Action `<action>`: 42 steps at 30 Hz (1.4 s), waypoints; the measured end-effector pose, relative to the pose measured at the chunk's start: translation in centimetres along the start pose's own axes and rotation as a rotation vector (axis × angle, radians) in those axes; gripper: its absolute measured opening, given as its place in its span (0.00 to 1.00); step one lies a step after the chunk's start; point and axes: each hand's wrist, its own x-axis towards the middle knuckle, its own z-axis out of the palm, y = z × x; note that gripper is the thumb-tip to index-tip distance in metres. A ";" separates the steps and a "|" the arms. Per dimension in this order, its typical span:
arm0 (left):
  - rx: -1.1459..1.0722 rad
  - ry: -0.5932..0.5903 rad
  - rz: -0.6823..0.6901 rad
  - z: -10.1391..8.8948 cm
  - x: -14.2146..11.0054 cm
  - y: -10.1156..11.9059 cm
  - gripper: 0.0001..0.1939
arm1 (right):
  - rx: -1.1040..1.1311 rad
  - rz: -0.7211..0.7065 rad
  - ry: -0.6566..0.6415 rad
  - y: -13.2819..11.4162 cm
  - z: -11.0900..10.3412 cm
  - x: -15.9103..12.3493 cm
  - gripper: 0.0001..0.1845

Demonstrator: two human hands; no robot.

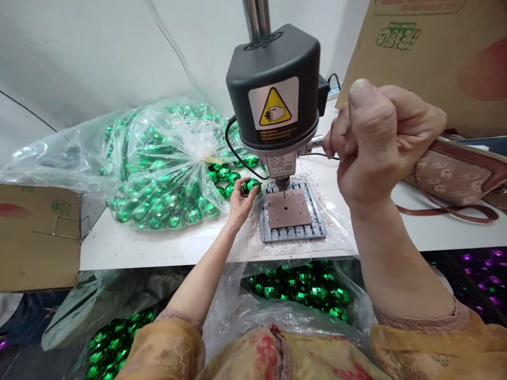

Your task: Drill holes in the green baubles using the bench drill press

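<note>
Your left hand has its thumb and fingers closed around a shiny green ball, just left of the drill's metal base on the tabletop. Your right hand is curled into a fist beside the drill; you show no object in it, and I cannot tell whether it grips a handle.

The ball looks like light, hollow plastic: probably stiff, slick on its mirrored facets, and liable to crack or scuff if squeezed hard. You would likely hold it best across its widest part, fingertips on opposite sides.

On the drill, your yellow warning sticker pictures a hand and reads "Attention:", with finer lines too small to trust. The silver label below is unreadable, as is the green lettering on the cardboard box at your right.
</note>
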 end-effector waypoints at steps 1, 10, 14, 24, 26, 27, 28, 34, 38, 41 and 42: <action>-0.053 -0.019 -0.009 0.0 -0.3 0.4 0.21 | -0.007 0.002 0.001 0.0 0.0 -0.1 0.27; -0.152 -0.259 -0.055 1.3 -3.2 1.4 0.28 | -0.121 0.078 0.008 -1.1 0.2 -0.4 0.26; -0.050 -0.310 0.001 1.9 -3.1 1.2 0.29 | -0.113 0.067 -0.002 -0.9 0.0 -0.5 0.27; 0.083 -0.298 0.149 3.1 -3.4 0.7 0.29 | -0.309 0.186 -0.022 -1.7 -0.2 -0.9 0.31; 0.065 -0.301 0.176 3.4 -3.5 0.9 0.27 | -0.295 0.179 -0.028 -1.7 -0.2 -0.9 0.31; 0.059 -0.306 0.187 3.5 -3.5 1.0 0.26 | -0.293 0.174 -0.031 -1.6 -0.2 -0.9 0.31; 0.057 -0.311 0.195 3.6 -3.5 1.1 0.26 | -0.295 0.170 -0.034 -1.5 -0.3 -0.9 0.31; -0.001 -0.323 0.127 4.2 -4.2 1.6 0.28 | -0.322 0.130 -0.031 -1.1 -0.3 -0.9 0.31; -0.088 -0.320 0.089 4.6 -4.7 1.5 0.30 | -0.291 0.130 -0.033 -1.0 -0.4 -0.9 0.31; -0.093 -0.308 0.094 4.8 -4.9 1.3 0.30 | -0.288 0.143 -0.037 -1.0 -0.4 -0.8 0.32; -0.094 -0.307 0.099 4.8 -5.0 1.3 0.30 | -0.282 0.138 -0.035 -1.0 -0.4 -0.8 0.32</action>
